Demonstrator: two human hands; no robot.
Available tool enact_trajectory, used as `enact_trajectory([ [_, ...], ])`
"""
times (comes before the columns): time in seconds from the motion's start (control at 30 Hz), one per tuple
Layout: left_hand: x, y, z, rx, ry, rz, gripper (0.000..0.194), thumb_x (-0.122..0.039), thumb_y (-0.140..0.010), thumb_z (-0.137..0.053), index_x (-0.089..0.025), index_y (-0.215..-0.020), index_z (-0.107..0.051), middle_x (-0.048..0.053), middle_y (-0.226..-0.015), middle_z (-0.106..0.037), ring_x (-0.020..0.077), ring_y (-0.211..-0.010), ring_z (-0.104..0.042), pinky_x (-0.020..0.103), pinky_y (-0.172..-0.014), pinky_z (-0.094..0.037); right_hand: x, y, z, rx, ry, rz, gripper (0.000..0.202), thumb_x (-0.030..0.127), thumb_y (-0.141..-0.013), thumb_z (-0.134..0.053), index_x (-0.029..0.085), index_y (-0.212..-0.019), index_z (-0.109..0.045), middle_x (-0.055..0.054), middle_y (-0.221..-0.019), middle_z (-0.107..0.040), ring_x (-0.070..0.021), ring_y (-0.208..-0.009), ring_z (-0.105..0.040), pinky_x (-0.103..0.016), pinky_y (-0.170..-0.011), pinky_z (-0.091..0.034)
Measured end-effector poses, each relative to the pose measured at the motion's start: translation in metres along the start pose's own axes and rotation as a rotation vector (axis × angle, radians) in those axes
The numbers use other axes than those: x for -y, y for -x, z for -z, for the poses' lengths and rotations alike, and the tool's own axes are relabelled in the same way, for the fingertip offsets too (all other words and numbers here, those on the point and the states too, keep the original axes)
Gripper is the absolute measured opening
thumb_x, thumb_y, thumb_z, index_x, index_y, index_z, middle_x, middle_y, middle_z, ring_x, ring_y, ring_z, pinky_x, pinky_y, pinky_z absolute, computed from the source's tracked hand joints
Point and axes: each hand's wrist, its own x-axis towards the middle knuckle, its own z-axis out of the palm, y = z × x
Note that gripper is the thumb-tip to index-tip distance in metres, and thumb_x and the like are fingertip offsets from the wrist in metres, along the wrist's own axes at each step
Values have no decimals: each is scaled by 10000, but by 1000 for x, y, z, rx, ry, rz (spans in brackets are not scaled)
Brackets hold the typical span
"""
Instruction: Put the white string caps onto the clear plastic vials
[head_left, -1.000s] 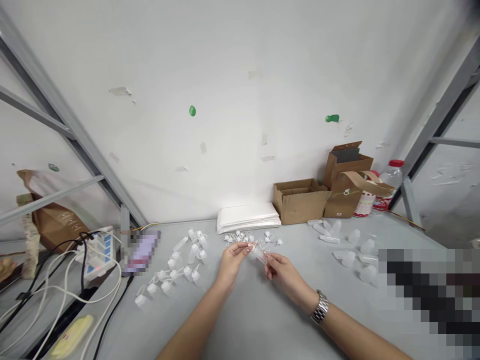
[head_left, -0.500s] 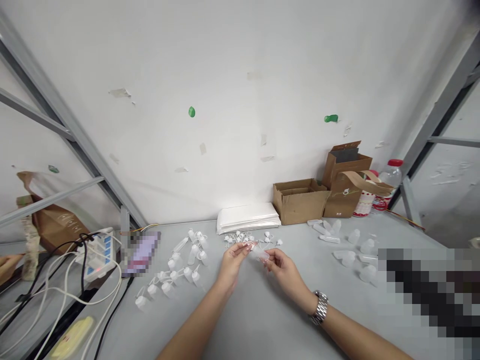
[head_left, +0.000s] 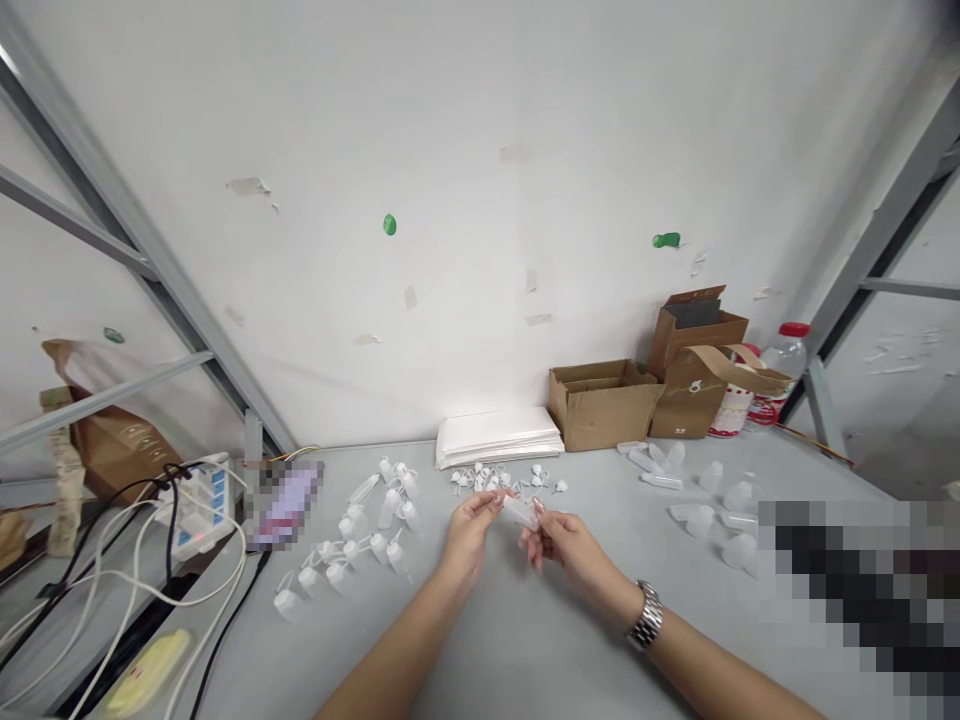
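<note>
Between my two hands is a small translucent plastic bottle (head_left: 521, 512), held tilted above the grey table. My left hand (head_left: 474, 522) pinches its upper left end, where fingertips hide the neck. The fingers of my right hand (head_left: 562, 538) close on its lower right end. Just behind lie several loose white caps (head_left: 484, 478) with thin straps. Left of my hands stand and lie several bottles with white strapped caps (head_left: 352, 550). To the right are several translucent bottles without caps (head_left: 697, 518), some lying down.
White sheets (head_left: 499, 438) are stacked by the wall, beside an open cardboard box (head_left: 604, 415) and a brown paper bag (head_left: 686, 400). A power strip (head_left: 206, 510) with tangled cables, a purple blurred item (head_left: 289, 505) and a yellow object (head_left: 148, 672) lie left.
My right hand has turned, its lower fingers now spread below the bottle. The bottle stays between both hands. The whole view has shifted slightly.
</note>
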Motion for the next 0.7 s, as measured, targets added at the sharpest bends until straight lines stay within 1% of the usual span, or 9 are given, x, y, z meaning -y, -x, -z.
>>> enact_trajectory([
  [0.07,1,0,-1,-4,14,-4,248,-329,-600,-699,-137,-756,-689,100,-878,-698,223,-904,-598,348,-890,-368,4,0,0,18,-134,-71,483,605,-692,-508,131,-628,-575,-13,-528,-558,-102,-447,-490,-251,-517,-395],
  [0.17,1,0,-2,-23,2,-29,230,-318,-609,-696,-151,-766,-684,91,-898,-699,226,-940,-595,352,-909,-359,5,0,0,-54,-229,-109,393,529,-672,-595,136,-679,-573,-19,-564,-586,-103,-470,-509,-255,-542,-411],
  [0.23,1,1,-2,-32,-30,-41,218,-317,-607,-697,-157,-754,-682,86,-898,-701,230,-955,-592,358,-920,-351,4,0,1,-109,-232,-87,378,505,-655,-625,143,-759,-586,-18,-607,-603,-117,-502,-536,-277,-585,-435],
  [0.3,1,0,-2,-42,-50,-34,222,-327,-604,-696,-157,-747,-681,88,-899,-700,240,-958,-592,371,-920,-351,1,-2,2,-149,-197,-55,421,486,-605,-675,154,-850,-591,-6,-635,-610,-132,-539,-562,-303,-633,-452],
  [0.4,0,0,0,-32,-44,-16,237,-338,-604,-694,-151,-748,-680,95,-909,-697,249,-961,-589,381,-914,-355,-2,-4,4,-192,-128,-22,449,452,-520,-742,162,-830,-598,13,-621,-607,-143,-560,-575,-308,-645,-457],
  [0.47,-2,0,1,2,-47,-16,230,-328,-605,-695,-147,-746,-677,97,-907,-697,246,-958,-590,375,-913,-354,-3,-3,4,-174,-110,-5,395,469,-540,-728,149,-739,-607,8,-602,-607,-126,-534,-557,-282,-611,-449],
  [0.53,-4,0,1,48,-59,-17,218,-311,-607,-698,-147,-747,-672,96,-899,-698,239,-944,-595,367,-907,-356,-3,-3,4,-120,-128,-19,389,514,-607,-666,134,-669,-609,-3,-563,-597,-105,-490,-522,-248,-546,-420],
  [0.63,-7,0,1,86,-54,-15,214,-296,-615,-696,-151,-769,-665,95,-896,-698,229,-934,-598,358,-897,-363,-3,-1,3,-23,-175,-106,502,601,-697,-521,117,-601,-609,-10,-466,-552,-93,-422,-474,-227,-468,-365],
  [0.7,-7,0,0,77,-43,-22,218,-295,-621,-691,-155,-786,-662,94,-906,-696,224,-936,-598,352,-897,-364,-2,-2,3,2,-165,-150,562,637,-720,-449,113,-597,-611,-22,-458,-556,-97,-410,-477,-232,-469,-366],
])
